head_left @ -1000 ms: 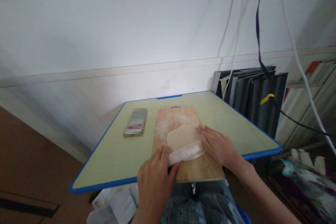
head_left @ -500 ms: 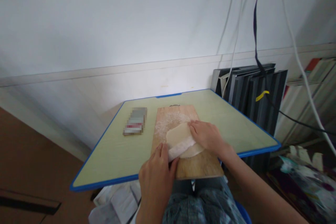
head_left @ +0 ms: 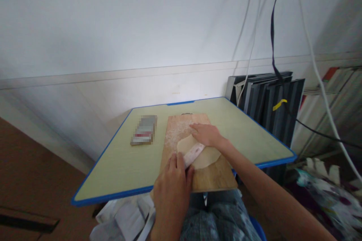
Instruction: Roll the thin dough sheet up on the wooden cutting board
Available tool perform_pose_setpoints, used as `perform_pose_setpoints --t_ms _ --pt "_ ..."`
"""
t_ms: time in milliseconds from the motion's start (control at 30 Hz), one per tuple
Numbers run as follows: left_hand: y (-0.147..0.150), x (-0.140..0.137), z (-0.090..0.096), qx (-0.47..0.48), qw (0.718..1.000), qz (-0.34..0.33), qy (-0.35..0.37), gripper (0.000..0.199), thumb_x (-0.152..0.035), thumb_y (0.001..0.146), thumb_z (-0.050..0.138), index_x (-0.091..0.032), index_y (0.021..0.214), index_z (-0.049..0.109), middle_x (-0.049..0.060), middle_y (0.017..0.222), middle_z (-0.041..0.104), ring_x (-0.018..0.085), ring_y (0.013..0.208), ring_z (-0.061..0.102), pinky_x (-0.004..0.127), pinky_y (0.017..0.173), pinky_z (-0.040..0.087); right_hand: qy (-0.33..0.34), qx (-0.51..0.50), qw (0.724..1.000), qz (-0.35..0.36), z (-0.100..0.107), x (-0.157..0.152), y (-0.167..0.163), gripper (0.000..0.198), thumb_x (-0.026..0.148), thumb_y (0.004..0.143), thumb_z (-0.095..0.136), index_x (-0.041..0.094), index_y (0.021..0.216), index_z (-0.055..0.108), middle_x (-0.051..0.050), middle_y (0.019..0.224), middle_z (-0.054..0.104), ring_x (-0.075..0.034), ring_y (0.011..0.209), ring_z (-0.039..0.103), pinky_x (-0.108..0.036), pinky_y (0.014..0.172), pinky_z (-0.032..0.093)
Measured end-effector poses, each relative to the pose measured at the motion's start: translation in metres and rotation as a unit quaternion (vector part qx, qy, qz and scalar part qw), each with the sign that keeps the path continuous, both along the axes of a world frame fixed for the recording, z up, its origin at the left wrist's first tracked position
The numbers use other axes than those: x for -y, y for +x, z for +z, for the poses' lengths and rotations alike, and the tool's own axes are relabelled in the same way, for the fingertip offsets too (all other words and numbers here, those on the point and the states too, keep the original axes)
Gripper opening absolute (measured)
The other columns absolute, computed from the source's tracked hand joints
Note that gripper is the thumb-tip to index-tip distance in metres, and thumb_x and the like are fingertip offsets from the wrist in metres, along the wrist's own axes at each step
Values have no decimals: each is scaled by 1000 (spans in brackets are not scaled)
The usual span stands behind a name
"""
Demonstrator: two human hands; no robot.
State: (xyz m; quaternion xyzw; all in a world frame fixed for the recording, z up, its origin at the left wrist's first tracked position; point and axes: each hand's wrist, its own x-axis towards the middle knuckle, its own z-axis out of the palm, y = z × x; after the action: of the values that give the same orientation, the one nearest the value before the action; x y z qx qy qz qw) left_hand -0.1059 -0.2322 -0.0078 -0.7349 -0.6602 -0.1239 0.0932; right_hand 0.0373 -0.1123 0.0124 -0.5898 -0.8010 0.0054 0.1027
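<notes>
A flat sheet of pale dough [head_left: 210, 158] lies on a wooden cutting board [head_left: 215, 180]. Slanting across the dough is a whitish, flour-coated rolling pin [head_left: 194, 154]. My left hand [head_left: 174, 180] is closed around its near left end, with the thumb and fingers on either side. My right hand [head_left: 206, 134] lies flat with its fingers stretched out over the floured upper part of the board, just beyond the pin's far end. Whether its palm touches the pin cannot be made out. Loose white flour [head_left: 177, 133] is spread over the board's upper left.
The board rests on a pale green table [head_left: 118, 173] with a blue edge. A blurred-out flat item [head_left: 143, 131] lies left of the board. Dark panels [head_left: 263, 94] lean against the wall at the right, and cables [head_left: 273, 37] hang there. Bags [head_left: 328, 192] sit below right.
My right hand has left the far end of the rolling pin and moved up and left over the floured board, its fingers stretching out. My left hand keeps its hold.
</notes>
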Motion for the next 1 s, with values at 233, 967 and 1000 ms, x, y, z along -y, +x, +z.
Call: perform_pose_setpoints --t_ms 233,967,1000 --pt "-3 -2 -3 21 1000 -23 1 30 -29 83 51 -20 112 52 8 115 60 23 94 61 35 74 48 66 -12 998 7 -12 62 20 42 21 90 26 12 118 56 -11 122 57 -21 116 48 -37 97 36" --pt "-3 -3 0 13 999 -45 -15 33 -33 89 40 -18 116 51 7 122 57 23 106 56 39 84 46 53 -5 998 13 -13 64 23 43 26 93 21 16 120 54 -9 127 54 -21 119 46 -40 98 32" --pt "-2 -4 1 12 999 -39 -20 33 -34 89 39 -18 116 51 7 122 57 23 105 57 38 83 47 41 0 999 12 -12 57 21 43 26 92 23 17 121 53 -9 128 53 -22 119 45 -42 98 31"
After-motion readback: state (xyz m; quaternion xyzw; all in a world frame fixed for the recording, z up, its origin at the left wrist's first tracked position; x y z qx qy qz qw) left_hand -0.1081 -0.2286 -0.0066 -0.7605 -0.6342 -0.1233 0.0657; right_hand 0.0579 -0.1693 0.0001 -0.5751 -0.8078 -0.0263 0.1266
